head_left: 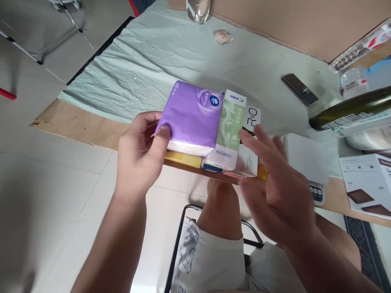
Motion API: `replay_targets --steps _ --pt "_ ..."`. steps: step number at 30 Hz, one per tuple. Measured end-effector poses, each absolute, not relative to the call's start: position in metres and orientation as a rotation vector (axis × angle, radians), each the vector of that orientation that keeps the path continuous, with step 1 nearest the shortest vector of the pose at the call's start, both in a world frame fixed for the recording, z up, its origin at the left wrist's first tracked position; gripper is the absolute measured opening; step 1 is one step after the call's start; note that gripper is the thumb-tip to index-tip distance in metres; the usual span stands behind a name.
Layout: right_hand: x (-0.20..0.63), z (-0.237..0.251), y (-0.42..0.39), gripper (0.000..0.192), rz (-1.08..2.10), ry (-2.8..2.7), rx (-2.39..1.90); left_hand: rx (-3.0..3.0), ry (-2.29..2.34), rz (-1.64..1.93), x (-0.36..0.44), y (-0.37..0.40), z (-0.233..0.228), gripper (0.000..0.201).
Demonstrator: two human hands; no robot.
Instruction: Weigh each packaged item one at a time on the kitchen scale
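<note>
Gripping the purple tissue pack [191,116] at its near left corner, our left hand [139,156] has its thumb pressed flat on the top face while the other fingers curl under the left edge. The pack sits on top of a small stack at the near edge of the table [91,130], tilted slightly up on the side we hold.

Beside it, touching its right edge, lies a green-and-white tissue pack [230,132]. A white box marked "R&O" [252,122] lies to the right of that one, partly beneath it. A yellow flat item [183,158] shows below the stack along the table edge; we cannot tell what it is.

Our right hand [276,195] is spread open, fingers extended and slightly apart, holding nothing. It is blurred, and its fingertips are at or just over the white box; contact cannot be confirmed.

A pale green cloth [146,65] covers the table. On it, well apart from the stack, we see a dark phone [299,89] and a dark green bottle [351,108] lying on its side at the right. A printed leaflet [366,183] lies at the right edge. Our knee [220,203] shows below the table.
</note>
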State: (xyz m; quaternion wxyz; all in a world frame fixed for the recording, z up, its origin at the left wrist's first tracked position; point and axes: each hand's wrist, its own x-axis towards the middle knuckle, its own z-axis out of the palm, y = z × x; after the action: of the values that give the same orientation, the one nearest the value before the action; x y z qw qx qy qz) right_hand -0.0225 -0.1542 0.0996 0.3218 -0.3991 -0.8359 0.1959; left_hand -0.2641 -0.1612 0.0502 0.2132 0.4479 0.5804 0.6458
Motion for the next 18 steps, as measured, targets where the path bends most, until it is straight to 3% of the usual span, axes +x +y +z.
replay_targets --steps 6,13,18 --pt "0.045 0.095 -0.166 0.055 0.497 -1.990 -1.230 1.168 1.712 1.989 -0.246 -0.164 0.060 0.016" --pt "0.128 0.083 -0.179 0.041 0.534 -1.709 -1.414 1.539 1.684 2.183 -0.166 -0.187 0.090 0.024" --pt "0.194 0.083 -0.192 0.042 0.458 -1.567 -1.526 1.762 1.261 1.807 -0.083 -0.181 0.099 0.020"
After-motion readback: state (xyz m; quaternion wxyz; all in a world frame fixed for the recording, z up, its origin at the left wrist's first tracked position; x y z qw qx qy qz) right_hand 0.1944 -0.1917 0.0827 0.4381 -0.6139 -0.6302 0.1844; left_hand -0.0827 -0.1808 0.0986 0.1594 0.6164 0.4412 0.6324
